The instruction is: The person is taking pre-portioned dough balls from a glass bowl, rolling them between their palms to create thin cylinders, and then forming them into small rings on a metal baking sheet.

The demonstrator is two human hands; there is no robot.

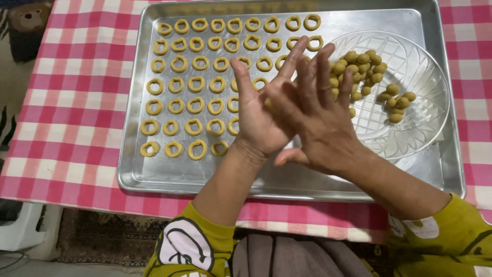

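Note:
My left hand (254,119) and my right hand (319,123) are pressed palm to palm, fingers spread, above a metal baking tray (169,173). A small piece of yellow dough (267,104) shows between the palms at their left edge, held there by both hands. Rows of several small dough rings (195,83) lie on the left half of the tray, partly hidden by my hands. On the tray's right side, just past my right fingertips, a clear glass plate (423,120) holds several dough balls (359,65).
The tray rests on a pink and white checked tablecloth (77,102). The table's near edge runs below the tray, with my lap and yellow sleeves under it. A patterned rug (102,236) covers the floor at the left.

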